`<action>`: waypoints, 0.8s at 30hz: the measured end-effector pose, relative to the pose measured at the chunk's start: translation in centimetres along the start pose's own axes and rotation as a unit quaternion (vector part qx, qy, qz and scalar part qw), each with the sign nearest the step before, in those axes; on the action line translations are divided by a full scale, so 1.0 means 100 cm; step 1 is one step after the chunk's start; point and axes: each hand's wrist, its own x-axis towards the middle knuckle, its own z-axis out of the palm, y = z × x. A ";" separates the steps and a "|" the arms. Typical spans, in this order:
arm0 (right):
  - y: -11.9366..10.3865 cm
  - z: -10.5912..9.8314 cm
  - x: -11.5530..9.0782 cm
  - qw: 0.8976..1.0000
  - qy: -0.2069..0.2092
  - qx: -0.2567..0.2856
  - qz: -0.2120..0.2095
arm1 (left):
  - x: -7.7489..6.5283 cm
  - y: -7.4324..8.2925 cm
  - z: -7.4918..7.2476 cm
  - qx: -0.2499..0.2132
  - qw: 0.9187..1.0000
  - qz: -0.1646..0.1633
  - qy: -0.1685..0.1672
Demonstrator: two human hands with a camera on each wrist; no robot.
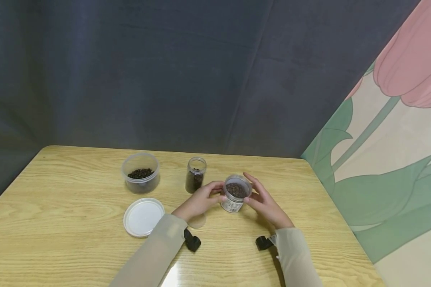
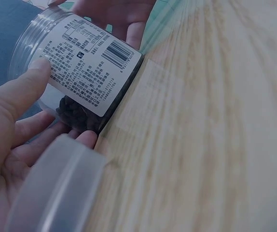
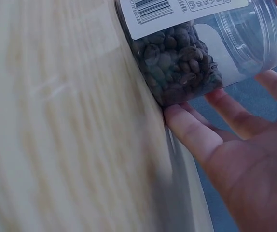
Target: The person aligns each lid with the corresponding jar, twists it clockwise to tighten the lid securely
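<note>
Toward nine o'clock from the jar point(image 1: 232, 204) stood the tub point(image 1: 142, 185), the lid point(image 1: 144, 217) at its six; toward ten, the bottle point(image 1: 194, 182). Half-open, the left hand point(image 1: 200, 200) curved round the jar's nine-o'clock side; the right hand point(image 1: 269, 208), spread wider, held its three-o'clock side with thumb and fingertips.

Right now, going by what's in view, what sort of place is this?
Probably an indoor tabletop workspace, though I can't tell what room or building. A wood-grain table stands before a dark curtain-like backdrop, with a tulip-patterned surface along the right.
</note>
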 end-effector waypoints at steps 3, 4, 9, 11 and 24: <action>0.000 0.000 0.001 1.000 -0.006 0.000 -0.006 | 0.000 0.001 0.000 -0.001 1.000 -0.001 0.000; 0.000 -0.001 0.001 1.000 -0.007 0.000 -0.006 | 0.000 0.001 0.000 -0.002 1.000 -0.002 0.001; 0.001 0.000 0.002 1.000 0.004 -0.003 -0.001 | -0.001 0.001 0.000 -0.009 1.000 -0.001 0.000; 0.001 0.001 0.003 1.000 0.010 -0.009 -0.004 | -0.001 0.001 0.000 -0.010 1.000 -0.002 0.001; 0.000 0.003 0.002 0.999 0.020 -0.034 -0.001 | -0.003 0.003 0.000 -0.018 1.000 -0.010 0.004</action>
